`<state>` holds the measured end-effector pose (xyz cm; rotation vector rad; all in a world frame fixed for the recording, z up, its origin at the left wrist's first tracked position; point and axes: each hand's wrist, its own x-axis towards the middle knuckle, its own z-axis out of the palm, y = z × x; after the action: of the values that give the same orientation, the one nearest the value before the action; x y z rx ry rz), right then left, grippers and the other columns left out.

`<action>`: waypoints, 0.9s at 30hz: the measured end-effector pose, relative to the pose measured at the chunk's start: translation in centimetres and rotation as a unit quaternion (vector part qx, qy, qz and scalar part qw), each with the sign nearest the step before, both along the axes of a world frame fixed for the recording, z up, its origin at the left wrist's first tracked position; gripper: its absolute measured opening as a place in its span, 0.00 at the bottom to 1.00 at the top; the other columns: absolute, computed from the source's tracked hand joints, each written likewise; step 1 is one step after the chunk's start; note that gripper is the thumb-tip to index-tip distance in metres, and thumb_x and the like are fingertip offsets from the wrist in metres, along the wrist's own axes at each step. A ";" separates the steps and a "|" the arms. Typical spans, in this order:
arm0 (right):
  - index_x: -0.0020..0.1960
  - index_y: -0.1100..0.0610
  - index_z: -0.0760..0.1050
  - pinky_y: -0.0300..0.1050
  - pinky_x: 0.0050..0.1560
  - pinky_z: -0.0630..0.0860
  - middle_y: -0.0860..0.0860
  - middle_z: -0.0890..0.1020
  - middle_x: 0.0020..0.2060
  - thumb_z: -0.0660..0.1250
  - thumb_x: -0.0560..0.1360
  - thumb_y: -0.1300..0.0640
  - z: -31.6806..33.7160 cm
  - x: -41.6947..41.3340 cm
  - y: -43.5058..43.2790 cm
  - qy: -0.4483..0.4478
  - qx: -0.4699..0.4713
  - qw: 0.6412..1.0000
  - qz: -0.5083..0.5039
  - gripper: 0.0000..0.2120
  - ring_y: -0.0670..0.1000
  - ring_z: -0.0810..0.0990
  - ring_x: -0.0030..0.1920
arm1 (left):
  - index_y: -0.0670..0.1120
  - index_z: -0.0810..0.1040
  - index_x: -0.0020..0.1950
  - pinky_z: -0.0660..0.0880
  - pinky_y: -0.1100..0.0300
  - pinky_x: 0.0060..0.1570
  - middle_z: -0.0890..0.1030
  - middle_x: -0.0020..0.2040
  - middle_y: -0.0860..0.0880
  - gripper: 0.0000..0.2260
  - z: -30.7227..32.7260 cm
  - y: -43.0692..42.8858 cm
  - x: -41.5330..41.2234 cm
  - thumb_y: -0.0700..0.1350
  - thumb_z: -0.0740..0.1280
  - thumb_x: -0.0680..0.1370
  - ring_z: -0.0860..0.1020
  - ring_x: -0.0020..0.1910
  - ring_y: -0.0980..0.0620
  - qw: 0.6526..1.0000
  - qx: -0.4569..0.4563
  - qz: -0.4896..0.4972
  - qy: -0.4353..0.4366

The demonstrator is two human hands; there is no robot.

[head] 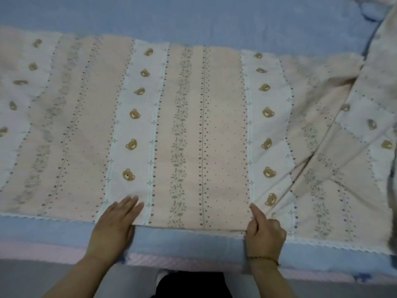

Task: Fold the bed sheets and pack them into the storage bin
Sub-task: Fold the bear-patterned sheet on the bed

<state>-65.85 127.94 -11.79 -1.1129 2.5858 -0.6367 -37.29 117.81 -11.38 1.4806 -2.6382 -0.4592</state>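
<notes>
Here the left hand (113, 222) lies flat, fingers straight and together, pressing the bed sheet (193, 125) just inside its near edge. The bed sheet spreads beyond the fingertips over the blue bed (193, 20). The right hand (264, 230) grips the same edge, index finger stretched, other fingers curled.

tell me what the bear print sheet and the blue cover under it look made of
The bear-print sheet is likely thin woven cotton, matte: it lies flat with soft creases. The blue cover seems a thicker, fuzzy matte fabric, perhaps fleece; the fibre cannot be told.
</notes>
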 end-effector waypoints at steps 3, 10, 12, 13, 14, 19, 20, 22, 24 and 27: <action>0.60 0.53 0.77 0.44 0.48 0.59 0.63 0.79 0.38 0.56 0.77 0.54 0.4 -0.4 -0.4 -0.050 0.079 0.995 -0.040 0.17 0.61 0.75 0.45 | 0.33 0.81 0.51 0.66 0.55 0.63 0.81 0.51 0.33 0.24 -0.6 0.4 -1.7 0.44 0.53 0.66 0.69 0.54 0.45 0.998 -0.043 0.039 0.004; 0.74 0.52 0.57 0.44 0.60 0.62 0.53 0.77 0.48 0.53 0.75 0.43 2.6 -2.4 0.8 -0.074 0.029 0.997 0.005 0.29 0.56 0.74 0.56 | 0.34 0.81 0.52 0.76 0.38 0.40 0.80 0.52 0.34 0.24 -0.5 3.2 -8.0 0.45 0.54 0.67 0.79 0.50 0.38 0.998 -0.052 -0.015 -0.007; 0.72 0.56 0.62 0.48 0.61 0.65 0.54 0.79 0.50 0.50 0.71 0.41 2.9 -4.4 1.9 -0.061 0.007 0.998 -0.007 0.34 0.57 0.75 0.55 | 0.34 0.81 0.51 0.76 0.39 0.40 0.81 0.51 0.33 0.23 -0.2 3.9 -10.5 0.46 0.55 0.67 0.79 0.49 0.37 0.999 -0.033 -0.034 -0.022; 0.70 0.58 0.65 0.50 0.63 0.65 0.55 0.79 0.54 0.46 0.70 0.39 2.9 -6.1 2.7 -0.033 0.022 0.999 -0.004 0.35 0.58 0.74 0.58 | 0.35 0.81 0.51 0.76 0.39 0.40 0.81 0.51 0.34 0.23 0.0 4.4 -12.0 0.46 0.55 0.69 0.80 0.48 0.36 0.998 -0.032 -0.041 -0.024; 0.70 0.57 0.66 0.50 0.66 0.62 0.56 0.77 0.60 0.43 0.69 0.39 3.1 -7.9 3.2 -0.008 0.062 0.998 0.008 0.37 0.57 0.72 0.62 | 0.36 0.82 0.50 0.76 0.40 0.40 0.81 0.51 0.34 0.22 -0.1 4.9 -13.3 0.48 0.55 0.71 0.81 0.47 0.36 0.998 -0.032 -0.052 -0.026; 0.75 0.48 0.52 0.52 0.73 0.39 0.49 0.47 0.76 0.48 0.81 0.47 3.3 -17.6 5.8 0.032 0.253 0.964 0.076 0.23 0.51 0.46 0.75 | 0.39 0.83 0.50 0.77 0.43 0.40 0.82 0.50 0.37 0.21 0.1 7.4 -23.0 0.50 0.56 0.72 0.82 0.45 0.37 0.997 0.024 -0.062 -0.036; 0.75 0.48 0.50 0.54 0.73 0.38 0.49 0.46 0.76 0.48 0.81 0.47 3.4 -20.1 6.5 0.036 0.253 0.963 0.079 0.24 0.51 0.44 0.75 | 0.38 0.82 0.50 0.77 0.42 0.41 0.82 0.50 0.36 0.21 0.1 7.9 -26.2 0.49 0.56 0.71 0.82 0.45 0.36 0.998 0.037 -0.050 -0.032; 0.75 0.49 0.48 0.52 0.73 0.39 0.50 0.44 0.76 0.47 0.81 0.48 3.5 -23.9 7.1 0.043 0.275 0.957 0.080 0.24 0.52 0.42 0.75 | 0.36 0.81 0.52 0.76 0.40 0.45 0.81 0.52 0.34 0.21 0.6 8.8 -30.9 0.49 0.57 0.72 0.81 0.48 0.34 0.997 0.061 -0.024 -0.029; 0.75 0.51 0.55 0.50 0.72 0.41 0.53 0.51 0.76 0.49 0.80 0.50 2.8 -28.7 8.9 0.090 0.260 0.958 0.084 0.23 0.53 0.48 0.75 | 0.36 0.79 0.58 0.72 0.39 0.54 0.78 0.58 0.34 0.22 1.0 10.3 -37.0 0.50 0.58 0.73 0.77 0.55 0.33 0.994 0.105 0.016 -0.005; 0.55 0.54 0.80 0.52 0.67 0.47 0.58 0.78 0.60 0.56 0.70 0.51 3.1 -32.5 10.1 0.130 0.181 0.968 0.117 0.20 0.57 0.67 0.64 | 0.40 0.78 0.61 0.72 0.38 0.53 0.76 0.60 0.34 0.25 1.4 11.6 -43.5 0.54 0.54 0.73 0.76 0.56 0.32 0.995 0.099 -0.019 -0.016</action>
<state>-98.37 138.04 -8.65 -1.4142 2.5725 0.0412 -80.79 129.43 -9.94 1.5030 -2.7184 -0.7249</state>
